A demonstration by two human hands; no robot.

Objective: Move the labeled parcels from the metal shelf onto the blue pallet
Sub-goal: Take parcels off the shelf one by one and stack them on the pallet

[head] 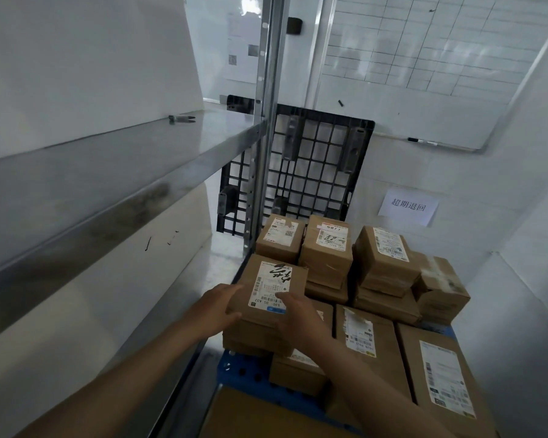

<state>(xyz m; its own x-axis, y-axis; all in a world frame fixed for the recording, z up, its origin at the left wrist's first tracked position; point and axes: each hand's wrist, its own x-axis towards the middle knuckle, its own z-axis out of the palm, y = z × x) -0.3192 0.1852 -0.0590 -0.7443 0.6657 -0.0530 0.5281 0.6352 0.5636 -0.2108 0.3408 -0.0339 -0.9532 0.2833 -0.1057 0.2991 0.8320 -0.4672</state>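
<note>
A brown cardboard parcel (pixel 271 287) with a white label and black scrawl sits on top of a stack at the left side of the blue pallet (pixel 247 376). My left hand (pixel 217 306) grips its left edge, thumb under the near corner. My right hand (pixel 298 317) holds its near right corner, fingers over the label's lower end. Several other labeled parcels (pixel 326 248) stand stacked on the pallet behind and to the right. The metal shelf (pixel 114 172) runs along the left, its visible boards bare.
A black plastic pallet (pixel 301 165) leans upright against the back wall behind the shelf post (pixel 263 128). A whiteboard (pixel 424 58) hangs above, a paper sign (pixel 407 205) on the right wall. A large flat box (pixel 443 374) lies at the pallet's near right.
</note>
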